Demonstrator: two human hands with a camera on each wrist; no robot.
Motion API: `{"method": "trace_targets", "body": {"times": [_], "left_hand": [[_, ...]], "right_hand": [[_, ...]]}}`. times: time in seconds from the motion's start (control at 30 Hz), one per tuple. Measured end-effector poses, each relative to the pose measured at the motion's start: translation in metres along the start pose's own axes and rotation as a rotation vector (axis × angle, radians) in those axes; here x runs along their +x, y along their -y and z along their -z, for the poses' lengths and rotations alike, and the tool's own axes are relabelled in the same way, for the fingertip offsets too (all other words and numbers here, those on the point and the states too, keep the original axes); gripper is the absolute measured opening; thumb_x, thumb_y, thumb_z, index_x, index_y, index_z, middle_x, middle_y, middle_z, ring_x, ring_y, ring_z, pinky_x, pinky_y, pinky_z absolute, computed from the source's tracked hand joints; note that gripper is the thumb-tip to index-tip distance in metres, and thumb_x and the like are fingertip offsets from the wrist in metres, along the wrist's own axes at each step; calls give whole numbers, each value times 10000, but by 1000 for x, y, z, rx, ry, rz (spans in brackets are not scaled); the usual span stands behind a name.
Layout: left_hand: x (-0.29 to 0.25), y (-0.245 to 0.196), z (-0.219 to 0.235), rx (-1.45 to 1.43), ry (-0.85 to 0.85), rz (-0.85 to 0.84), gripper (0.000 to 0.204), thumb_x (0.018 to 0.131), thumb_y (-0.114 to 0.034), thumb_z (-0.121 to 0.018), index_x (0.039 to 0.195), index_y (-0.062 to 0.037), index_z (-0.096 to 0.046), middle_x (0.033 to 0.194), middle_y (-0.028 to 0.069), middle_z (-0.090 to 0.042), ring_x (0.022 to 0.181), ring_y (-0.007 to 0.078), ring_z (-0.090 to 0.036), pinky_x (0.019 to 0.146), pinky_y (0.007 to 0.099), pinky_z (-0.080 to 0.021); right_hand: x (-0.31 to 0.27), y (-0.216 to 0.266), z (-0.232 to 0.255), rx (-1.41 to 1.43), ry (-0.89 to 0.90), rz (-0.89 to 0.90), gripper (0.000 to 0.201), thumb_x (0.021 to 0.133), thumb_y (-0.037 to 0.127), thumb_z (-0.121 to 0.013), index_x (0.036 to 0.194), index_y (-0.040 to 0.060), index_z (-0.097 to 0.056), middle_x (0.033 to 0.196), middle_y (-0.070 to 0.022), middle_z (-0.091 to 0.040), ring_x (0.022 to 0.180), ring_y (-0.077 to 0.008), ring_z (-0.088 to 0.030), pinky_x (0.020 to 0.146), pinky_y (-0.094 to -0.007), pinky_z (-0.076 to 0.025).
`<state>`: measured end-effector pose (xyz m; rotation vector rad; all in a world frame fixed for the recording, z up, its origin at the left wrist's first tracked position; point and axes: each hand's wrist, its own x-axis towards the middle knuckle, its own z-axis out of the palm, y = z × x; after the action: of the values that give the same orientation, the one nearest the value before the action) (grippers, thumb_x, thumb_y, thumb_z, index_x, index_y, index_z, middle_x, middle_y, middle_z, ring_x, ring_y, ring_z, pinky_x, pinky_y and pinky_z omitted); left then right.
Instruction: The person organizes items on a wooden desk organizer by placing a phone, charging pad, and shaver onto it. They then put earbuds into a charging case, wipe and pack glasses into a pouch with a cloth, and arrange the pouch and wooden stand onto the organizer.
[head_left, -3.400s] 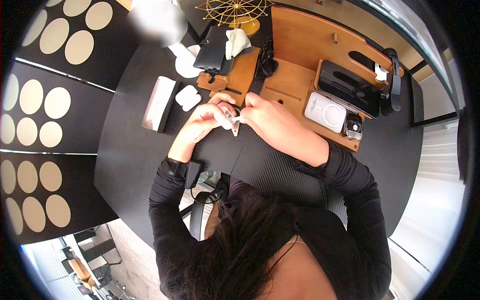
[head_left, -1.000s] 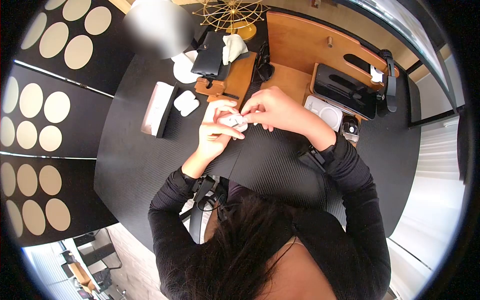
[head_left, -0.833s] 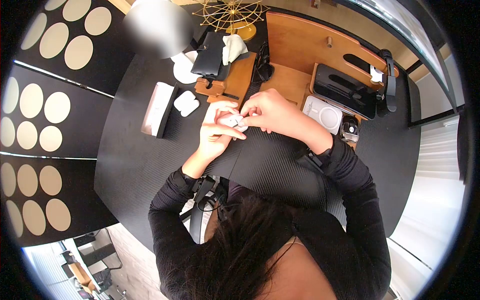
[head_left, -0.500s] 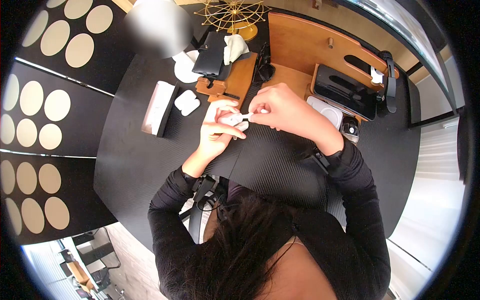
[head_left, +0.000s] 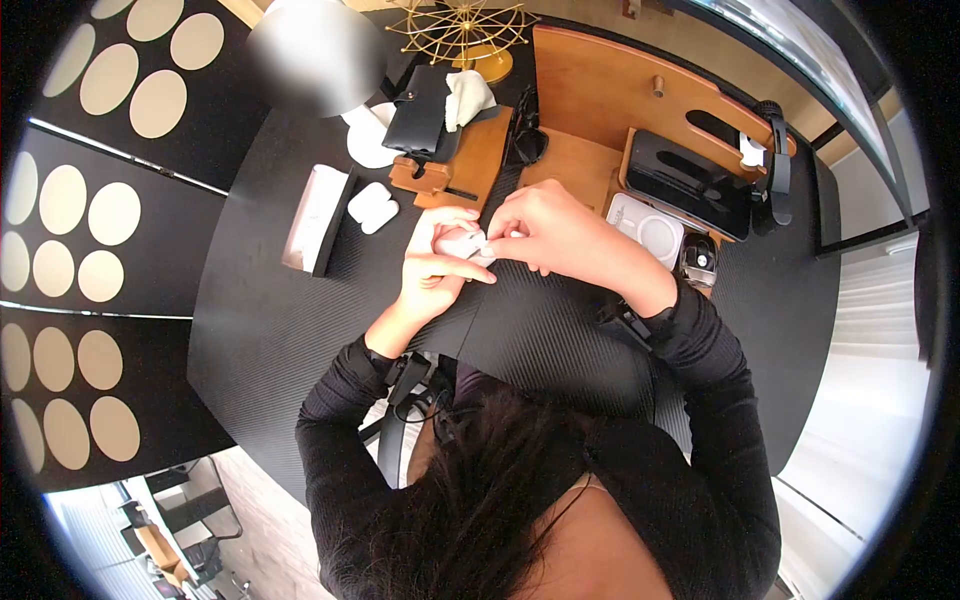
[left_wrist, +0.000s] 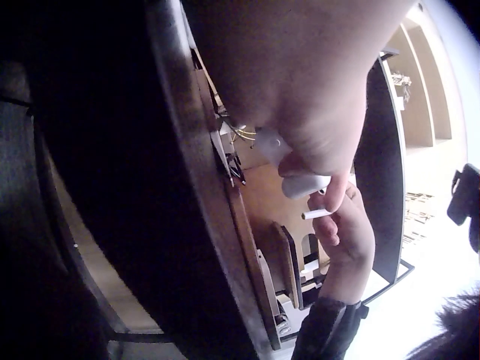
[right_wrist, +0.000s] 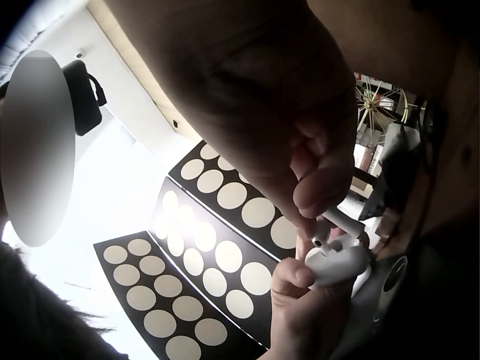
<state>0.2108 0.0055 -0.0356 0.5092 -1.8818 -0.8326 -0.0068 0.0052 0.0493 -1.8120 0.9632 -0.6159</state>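
My left hand (head_left: 432, 262) grips a small rounded white case (right_wrist: 339, 264) with hollows in its top, which looks like an earbud case. My right hand (head_left: 545, 232) pinches a slim white stick (left_wrist: 315, 214) between thumb and fingers, right at the case's near side. In the right wrist view the fingertips cover part of the stick, and its kind cannot be told. Both hands are raised over the black desk, fingertips close together. Another white case (head_left: 373, 207), rounded and two-part, lies on the desk left of them.
A narrow white-and-black box (head_left: 320, 218) lies at the left. Behind the hands are a wooden stand (head_left: 420, 176), a black pouch (head_left: 418, 122), a white cloth (head_left: 468, 98) and dark sunglasses (head_left: 528, 142). A wooden organizer (head_left: 590, 95) with a phone (head_left: 690, 180) stands at the right.
My left hand has turned since the earliest frame, where a flat piece with holes showed. Half a second ago my right hand stood farther right with the stick; now it is back at the case.
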Motion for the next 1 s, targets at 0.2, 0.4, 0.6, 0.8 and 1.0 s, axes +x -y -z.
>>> {"method": "trace_targets", "body": {"times": [0.2,0.4,0.6,0.8,1.0], "left_hand": [[0,-2,0,27,-1,27,310,631,129,-689,749,-141,-784,1221,106,-496,1104,239,-550,944,386,-482],[-2,2,2,64,-47,38,263,663,116,-746,745,-133,-772,1222,102,-489,1060,228,-567,905,379,-498],[-1,1,0,43,-64,54,293,638,157,-716,722,-120,-761,1223,101,-484,1060,226,-570,921,385,-494],[-2,2,3,27,-68,50,290,617,163,-711,716,-106,-757,1223,105,-481,1065,231,-562,940,397,-489],[-2,2,2,15,-78,59,277,620,157,-715,721,-99,-755,1218,104,-481,1074,232,-554,948,399,-488]], "right_hand": [[10,-18,-23,82,-33,84,158,858,90,-667,917,-55,-687,741,-106,-632,494,-122,-608,448,-257,-483],[12,-20,-16,48,-22,209,162,861,93,-664,972,-17,-709,754,-86,-623,524,-129,-621,481,-241,-494],[14,-19,-3,-160,-146,404,174,838,85,-672,987,6,-713,791,-103,-638,727,-205,-669,634,-297,-527],[9,-12,-2,-91,-100,442,184,825,62,-663,997,9,-702,839,-128,-654,787,-248,-664,702,-336,-523],[11,-13,-9,-33,-174,311,131,786,38,-632,909,3,-663,822,-173,-686,775,-341,-680,682,-395,-531]]}}
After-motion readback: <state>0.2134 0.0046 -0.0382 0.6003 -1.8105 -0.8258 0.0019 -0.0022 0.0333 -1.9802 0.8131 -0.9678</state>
